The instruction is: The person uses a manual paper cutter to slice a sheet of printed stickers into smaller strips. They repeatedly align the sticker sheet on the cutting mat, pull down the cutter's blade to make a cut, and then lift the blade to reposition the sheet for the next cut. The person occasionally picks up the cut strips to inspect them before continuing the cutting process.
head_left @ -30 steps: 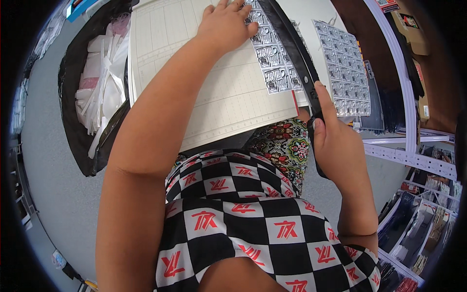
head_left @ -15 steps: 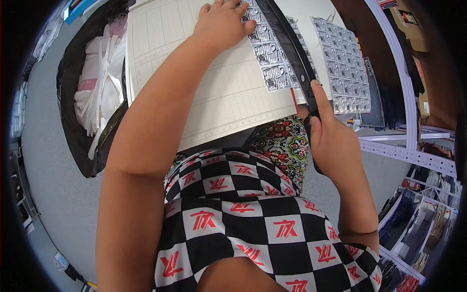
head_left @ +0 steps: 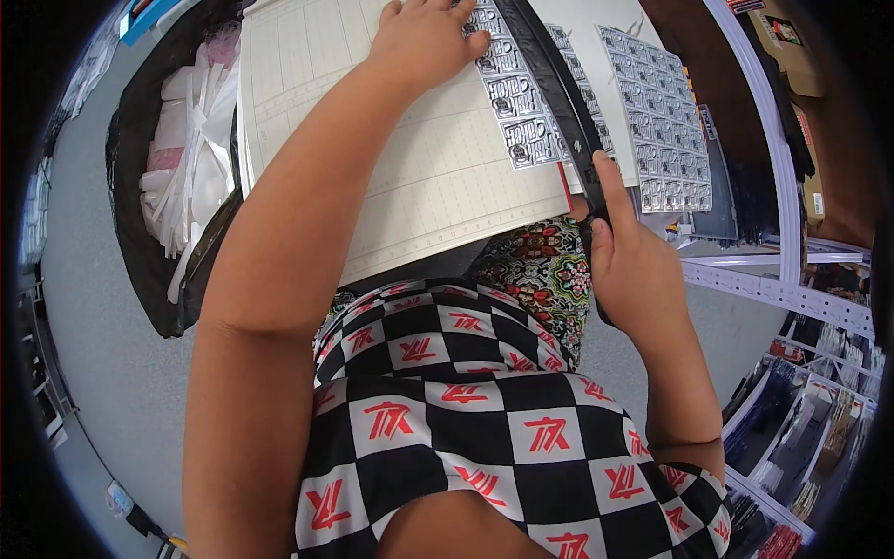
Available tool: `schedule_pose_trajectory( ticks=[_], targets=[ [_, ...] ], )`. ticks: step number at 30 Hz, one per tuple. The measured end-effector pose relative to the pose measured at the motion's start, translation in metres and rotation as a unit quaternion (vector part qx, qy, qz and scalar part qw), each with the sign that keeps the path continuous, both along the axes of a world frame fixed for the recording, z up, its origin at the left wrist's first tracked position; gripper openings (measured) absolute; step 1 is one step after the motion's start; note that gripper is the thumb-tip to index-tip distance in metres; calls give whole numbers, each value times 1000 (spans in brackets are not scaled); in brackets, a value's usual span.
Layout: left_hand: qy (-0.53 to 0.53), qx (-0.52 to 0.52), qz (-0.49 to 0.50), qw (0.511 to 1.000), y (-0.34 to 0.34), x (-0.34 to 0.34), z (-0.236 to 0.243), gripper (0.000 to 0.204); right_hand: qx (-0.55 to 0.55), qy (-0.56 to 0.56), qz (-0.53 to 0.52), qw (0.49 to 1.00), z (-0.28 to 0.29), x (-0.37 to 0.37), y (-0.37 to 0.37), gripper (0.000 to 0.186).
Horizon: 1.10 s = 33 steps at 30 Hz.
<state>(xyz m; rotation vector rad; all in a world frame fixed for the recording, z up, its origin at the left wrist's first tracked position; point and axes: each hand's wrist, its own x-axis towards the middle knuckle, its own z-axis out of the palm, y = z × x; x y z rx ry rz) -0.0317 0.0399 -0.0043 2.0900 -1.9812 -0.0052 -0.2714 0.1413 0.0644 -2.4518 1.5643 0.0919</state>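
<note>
My left hand (head_left: 426,39) lies on a strip of silver-and-black printed labels (head_left: 519,107), palm down and fingers stretched out, some cut off by the top edge. Beneath it is the cream, grid-marked board (head_left: 419,200) of a paper cutter. Along the strip's right side runs the cutter's long black blade arm (head_left: 551,79). My right hand (head_left: 641,265) is wrapped round the arm's handle, with the index finger laid along it. Right of the arm, part of another label piece (head_left: 570,65) shows, and a larger label sheet (head_left: 656,116) lies on a white surface.
A black bag (head_left: 126,205) holding white and pink paper offcuts (head_left: 191,158) stands left of the board. To the right are a white metal rack (head_left: 778,291), cardboard boxes (head_left: 796,70) and a divided bin (head_left: 801,433) of packaged goods. Grey floor (head_left: 84,242) shows at left.
Very little differs. The handle end of the blade arm and my right hand have shifted slightly left against the board. My left hand stays on the label strip.
</note>
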Motion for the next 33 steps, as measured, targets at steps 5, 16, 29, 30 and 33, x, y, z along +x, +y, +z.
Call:
schedule_pose_trajectory(
  ticks=[5, 16, 29, 30, 33],
  targets=[
    [-33, -38, 18, 999, -2, 2, -7, 54, -6, -10, 5, 1000, -2, -1, 0, 53],
    [-41, -77, -76, 993, 51, -53, -15, 77, -5, -22, 1, 1000, -2, -1, 0, 53],
    [-63, -75, -69, 993, 51, -54, -16, 78, -85, -38, 50, 994, -17, -7, -1, 55],
    [-67, -71, -68, 993, 51, -55, -16, 78, -83, -35, 49, 995, -17, -7, -1, 55],
    [-68, -65, -65, 993, 52, -55, -14, 78, -89, -36, 51, 994, -17, -7, -1, 55]
  ],
)
